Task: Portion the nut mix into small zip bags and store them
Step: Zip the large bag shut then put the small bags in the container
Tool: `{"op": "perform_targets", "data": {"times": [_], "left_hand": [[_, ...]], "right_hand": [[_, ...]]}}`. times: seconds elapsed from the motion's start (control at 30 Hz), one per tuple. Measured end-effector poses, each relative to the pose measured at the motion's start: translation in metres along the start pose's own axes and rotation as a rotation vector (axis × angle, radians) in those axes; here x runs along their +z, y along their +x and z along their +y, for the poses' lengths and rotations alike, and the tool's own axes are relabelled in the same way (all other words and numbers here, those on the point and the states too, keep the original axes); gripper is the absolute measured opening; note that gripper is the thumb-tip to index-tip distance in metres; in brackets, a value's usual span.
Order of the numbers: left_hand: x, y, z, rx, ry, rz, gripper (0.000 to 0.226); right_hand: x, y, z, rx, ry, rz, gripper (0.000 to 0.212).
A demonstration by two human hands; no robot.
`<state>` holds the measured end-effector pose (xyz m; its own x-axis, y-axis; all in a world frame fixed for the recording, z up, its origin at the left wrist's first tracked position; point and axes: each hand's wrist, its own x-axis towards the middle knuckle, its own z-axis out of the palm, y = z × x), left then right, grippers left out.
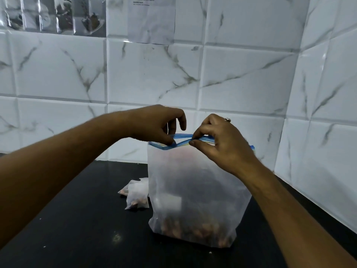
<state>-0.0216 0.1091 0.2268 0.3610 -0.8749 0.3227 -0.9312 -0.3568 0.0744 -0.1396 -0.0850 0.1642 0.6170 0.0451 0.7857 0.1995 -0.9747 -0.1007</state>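
A large frosted zip bag (pixel 195 190) stands upright on the black counter (pixel 77 219), with brown nut mix (pixel 193 231) settled at its bottom. Its blue zip strip (pixel 183 139) runs along the top. My left hand (pixel 154 124) pinches the strip near its left end. My right hand (pixel 218 138), with a ring on one finger, pinches the strip near the middle. Small filled zip bags (pixel 136 194) lie on the counter just left of the large bag, partly hidden behind it.
White marble-patterned tiles (pixel 154 74) cover the back wall and the right side wall, which meets the counter close to the bag. Printed sheets (pixel 150 18) hang on the wall above. Bare counter extends to the left and front.
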Motion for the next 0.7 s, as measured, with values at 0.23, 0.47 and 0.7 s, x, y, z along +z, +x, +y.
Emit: {"op": "perform_targets", "data": {"times": [0.23, 0.47, 0.7], "left_hand": [[-0.004, -0.006, -0.001, 0.048, 0.352, 0.14, 0.012], [-0.001, -0.007, -0.003, 0.002, -0.019, 0.107, 0.018], [-0.01, -0.012, -0.004, -0.043, -0.181, 0.057, 0.022]], "right_hand": [[-0.003, 0.001, -0.001, 0.029, 0.06, -0.025, 0.006], [0.0, 0.002, -0.006, 0.046, -0.014, -0.035, 0.022], [0.004, 0.006, -0.013, 0.007, 0.118, -0.054, 0.008]]}}
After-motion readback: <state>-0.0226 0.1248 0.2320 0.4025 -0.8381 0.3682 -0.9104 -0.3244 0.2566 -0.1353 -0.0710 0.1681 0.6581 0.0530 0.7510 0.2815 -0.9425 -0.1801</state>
